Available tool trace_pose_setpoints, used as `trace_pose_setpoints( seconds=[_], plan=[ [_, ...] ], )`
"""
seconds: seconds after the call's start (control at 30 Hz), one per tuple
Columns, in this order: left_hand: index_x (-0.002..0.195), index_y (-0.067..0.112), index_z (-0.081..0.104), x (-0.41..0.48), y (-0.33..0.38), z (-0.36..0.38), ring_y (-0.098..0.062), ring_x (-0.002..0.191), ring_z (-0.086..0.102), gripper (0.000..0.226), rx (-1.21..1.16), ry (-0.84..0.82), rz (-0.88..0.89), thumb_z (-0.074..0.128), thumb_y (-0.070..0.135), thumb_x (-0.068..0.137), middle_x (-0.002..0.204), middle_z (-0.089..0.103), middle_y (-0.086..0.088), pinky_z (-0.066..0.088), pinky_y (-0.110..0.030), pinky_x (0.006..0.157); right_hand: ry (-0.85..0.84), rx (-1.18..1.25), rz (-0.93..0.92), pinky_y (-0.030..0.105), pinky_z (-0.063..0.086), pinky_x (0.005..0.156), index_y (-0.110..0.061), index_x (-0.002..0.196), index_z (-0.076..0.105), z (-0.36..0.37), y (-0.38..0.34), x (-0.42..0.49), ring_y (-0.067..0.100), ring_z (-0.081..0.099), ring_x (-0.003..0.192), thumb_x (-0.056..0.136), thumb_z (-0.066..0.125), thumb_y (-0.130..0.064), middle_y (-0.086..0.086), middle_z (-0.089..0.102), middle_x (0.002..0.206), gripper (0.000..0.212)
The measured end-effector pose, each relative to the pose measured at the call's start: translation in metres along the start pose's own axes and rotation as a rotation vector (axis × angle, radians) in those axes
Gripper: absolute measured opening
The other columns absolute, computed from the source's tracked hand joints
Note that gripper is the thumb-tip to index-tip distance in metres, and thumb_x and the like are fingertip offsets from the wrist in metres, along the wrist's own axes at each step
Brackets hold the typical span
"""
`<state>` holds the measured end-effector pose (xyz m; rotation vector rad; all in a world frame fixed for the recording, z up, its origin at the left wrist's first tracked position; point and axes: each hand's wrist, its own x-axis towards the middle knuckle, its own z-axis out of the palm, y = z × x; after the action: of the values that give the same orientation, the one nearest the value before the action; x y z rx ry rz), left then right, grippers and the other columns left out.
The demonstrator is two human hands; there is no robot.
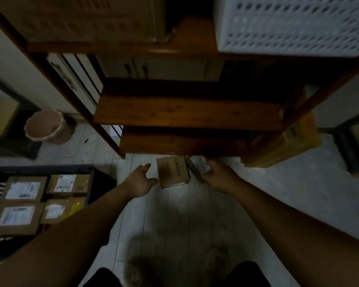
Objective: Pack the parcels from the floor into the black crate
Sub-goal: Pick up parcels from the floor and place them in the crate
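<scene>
Packing part done: four parcels crated, at least two left on the floor

The black slatted plastic crate (100,189) at lower left holds four brown cardboard parcels (23,189) lying flat side by side; a flat brown cardboard parcel (172,172) lies on the pale tiled floor (195,204) at the foot of the dark wooden shelf unit (184,112), well apart from the crate. The left hand (140,181) is just beside its left edge, fingers released and straight, holding nothing. The right hand (216,175) has its fingers curled round a second, tilted brown parcel with a white label (196,165) next to it. Judged: both await transfer. Writing: a column of dark characters on the flat parcel and print on the white labels, all too blurred to read
</scene>
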<state>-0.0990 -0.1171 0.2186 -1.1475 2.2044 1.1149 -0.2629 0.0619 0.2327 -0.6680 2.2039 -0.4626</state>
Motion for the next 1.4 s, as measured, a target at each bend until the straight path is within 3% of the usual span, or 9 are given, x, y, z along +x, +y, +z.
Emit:
trace_pose_setpoints(
  seconds=[0.1,0.2,0.43,0.57,0.73,0.83,1.0,1.17,1.4],
  plan=[
    [0.151,0.016,0.011,0.069,-0.031,0.047,-0.027,0.145,0.019,0.075,-0.057,-0.004,-0.026,0.055,0.032,0.093,0.159,0.01,-0.009,0.02,-0.034,0.115,-0.019,0.047,-0.014,0.035,0.047,0.089,-0.019,0.124,0.056,0.053,0.034,0.067,0.025,0.055,0.113,0.094,0.054,-0.029,0.005,0.056,0.126,0.032],
    [0.151,0.016,0.013,0.13,-0.063,0.089,-0.028,0.143,0.023,0.073,-0.13,0.011,-0.077,0.055,0.028,0.093,0.158,0.015,-0.008,0.023,-0.036,0.114,-0.074,0.06,-0.005,0.025,0.043,0.061,-0.016,0.124,0.056,0.113,0.069,0.135,0.014,0.057,0.079,0.093,0.055,-0.03,0.0,0.062,0.096,0.034],
    [0.151,0.014,0.01,0.237,-0.123,0.164,-0.031,0.139,0.032,0.08,-0.247,0.056,-0.166,0.059,0.031,0.09,0.155,0.025,-0.013,0.029,-0.039,0.111,-0.009,0.21,0.032,0.04,0.035,0.106,-0.014,0.14,0.041,0.21,0.118,0.232,0.03,0.043,0.13,0.093,0.058,-0.016,0.011,0.048,0.14,0.051],
    [0.15,0.008,0.009,0.272,-0.134,0.186,-0.03,0.13,0.042,0.088,-0.415,0.055,-0.17,0.065,0.029,0.086,0.15,0.035,-0.015,0.035,-0.037,0.103,-0.049,0.208,0.027,0.049,0.03,0.112,-0.031,0.151,0.017,0.244,0.136,0.266,0.03,0.029,0.14,0.087,0.064,-0.026,0.005,0.03,0.153,0.08],
    [0.129,0.001,0.043,0.28,-0.138,0.201,-0.017,0.085,0.057,0.052,-0.5,0.021,-0.14,0.065,0.024,0.087,0.114,0.058,-0.012,0.047,-0.025,0.07,-0.051,0.286,0.118,0.051,0.034,0.109,-0.033,0.152,0.014,0.252,0.145,0.275,0.031,0.033,0.137,0.084,0.063,-0.016,0.006,0.031,0.152,0.085],
    [0.13,0.009,0.041,0.268,-0.146,0.203,-0.027,0.098,0.06,0.059,-0.473,0.058,-0.177,0.071,0.025,0.082,0.117,0.055,-0.01,0.054,-0.041,0.086,-0.068,0.298,0.165,0.044,0.045,0.1,-0.03,0.148,0.026,0.254,0.145,0.262,0.027,0.049,0.119,0.087,0.061,-0.014,0.009,0.043,0.143,0.072],
    [0.134,0.013,0.033,0.202,-0.133,0.179,-0.026,0.079,0.058,0.059,-0.535,0.093,-0.186,0.064,0.005,0.084,0.105,0.052,-0.006,0.055,-0.046,0.067,-0.146,0.325,0.184,0.022,0.047,0.072,-0.034,0.153,0.008,0.238,0.116,0.199,0.026,0.05,0.117,0.092,0.055,-0.008,0.007,0.031,0.151,0.081],
    [0.137,0.015,0.029,0.087,-0.101,0.107,-0.033,0.092,0.061,0.062,-0.614,0.098,-0.186,0.062,0.004,0.086,0.107,0.052,-0.004,0.055,-0.056,0.079,-0.112,0.368,0.108,0.04,0.044,0.101,-0.032,0.152,0.009,0.169,0.043,0.102,0.029,0.04,0.132,0.087,0.061,-0.005,0.005,0.033,0.151,0.087],
    [0.145,0.014,0.023,-0.085,-0.046,-0.017,-0.007,0.08,0.054,0.068,-0.601,0.126,-0.081,0.059,0.003,0.088,0.126,0.049,-0.005,0.053,-0.028,0.067,-0.003,0.44,-0.015,0.026,0.041,0.094,-0.029,0.146,0.029,0.065,-0.083,-0.06,0.021,0.047,0.127,0.084,0.065,-0.004,0.001,0.047,0.141,0.075]
  ],
)
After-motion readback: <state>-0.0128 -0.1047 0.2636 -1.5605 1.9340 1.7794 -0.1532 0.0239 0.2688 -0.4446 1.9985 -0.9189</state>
